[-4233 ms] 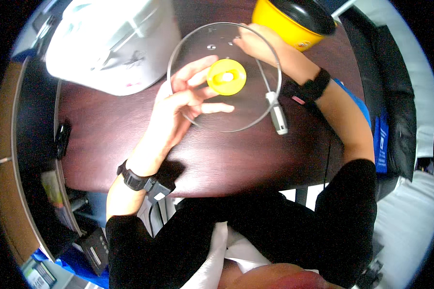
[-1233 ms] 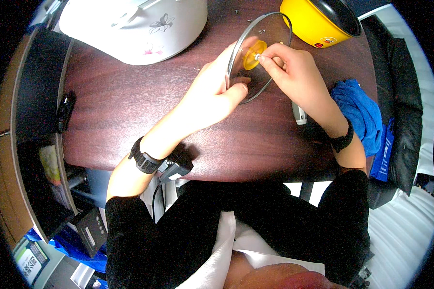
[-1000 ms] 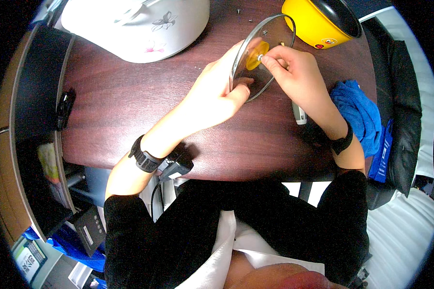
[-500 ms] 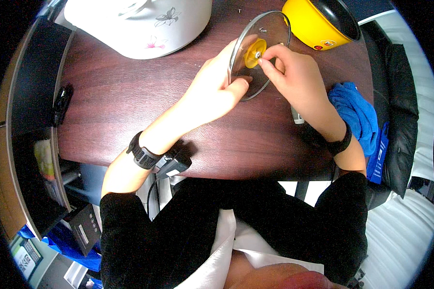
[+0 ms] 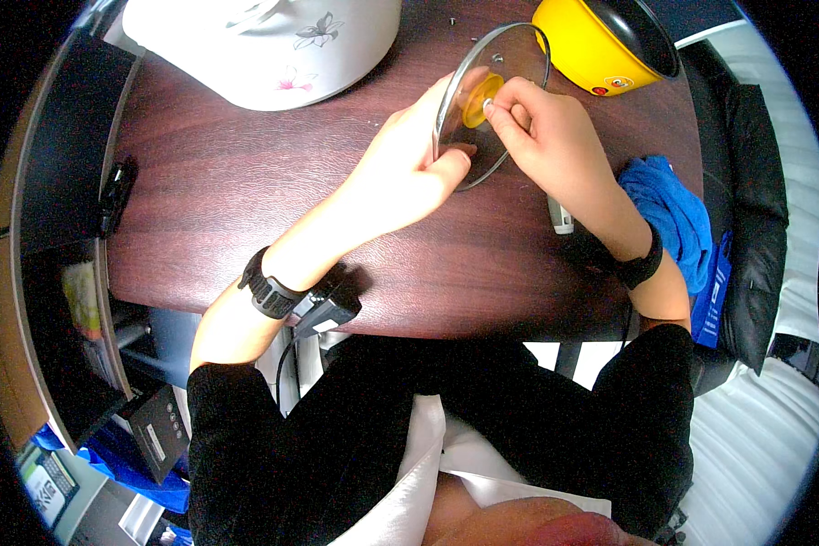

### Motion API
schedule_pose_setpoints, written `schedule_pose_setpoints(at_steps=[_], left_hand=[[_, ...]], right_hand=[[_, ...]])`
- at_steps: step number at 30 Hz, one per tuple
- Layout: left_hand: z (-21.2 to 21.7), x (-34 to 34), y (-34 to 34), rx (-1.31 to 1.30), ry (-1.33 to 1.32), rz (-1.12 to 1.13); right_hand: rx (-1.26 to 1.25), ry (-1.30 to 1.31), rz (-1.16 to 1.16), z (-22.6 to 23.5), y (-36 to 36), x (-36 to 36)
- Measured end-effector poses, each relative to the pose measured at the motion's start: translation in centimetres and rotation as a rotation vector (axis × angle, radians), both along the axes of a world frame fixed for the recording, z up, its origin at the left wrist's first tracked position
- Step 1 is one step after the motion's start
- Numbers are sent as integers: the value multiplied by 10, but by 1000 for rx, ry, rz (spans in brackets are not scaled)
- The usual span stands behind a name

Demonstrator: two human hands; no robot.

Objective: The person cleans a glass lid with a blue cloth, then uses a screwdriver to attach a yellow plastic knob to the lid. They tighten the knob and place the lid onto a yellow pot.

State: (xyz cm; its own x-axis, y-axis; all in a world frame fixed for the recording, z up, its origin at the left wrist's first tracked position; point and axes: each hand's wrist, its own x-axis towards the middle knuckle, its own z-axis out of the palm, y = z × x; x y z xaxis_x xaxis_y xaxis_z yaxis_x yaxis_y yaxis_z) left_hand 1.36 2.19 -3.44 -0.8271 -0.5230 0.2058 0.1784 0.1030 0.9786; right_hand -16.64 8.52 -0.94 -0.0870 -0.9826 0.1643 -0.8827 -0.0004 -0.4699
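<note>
Tilted up on its edge above the table is a round glass lid (image 5: 508, 56) with a dark metal rim. My left hand (image 5: 416, 150) grips it from the left, thumb on the near side and fingers behind the glass. A yellow round knob (image 5: 479, 98) sits at the lid's middle, on the far side and seen through the glass. At the lid's centre my right hand (image 5: 546, 132) pinches a small silver screw (image 5: 488, 105) between thumb and forefinger. How deep the screw sits is hidden by the fingertips.
A yellow pot (image 5: 601, 50) with a black inside stands at the back right. A large white flowered pot (image 5: 273, 55) is at the back left. A blue cloth (image 5: 669, 214) lies at the table's right edge, near a small grey-white object (image 5: 561, 217). A tiny screw-like piece (image 5: 452, 22) lies at the back.
My right fingers have shifted slightly at the screw, their grip turning a little. The lid and my left hand have barely moved.
</note>
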Motion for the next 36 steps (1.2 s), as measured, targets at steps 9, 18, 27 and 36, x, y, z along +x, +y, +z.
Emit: schedule_pose_setpoints(at_steps=[9,18,27,36], left_hand=[[4,1,1,20,-37,-8],[0,0,0,-3,0,2],[-3,-1,0,-16,9,-4],[-3,-1,-1,-42,25,-5]], right_hand=[[186,-543,-27,-14,-6,-16],[5,-28,-26,5,7,-7],[-126,161,91,-1,6,-5],[-204,238,115,-7,4,-4]])
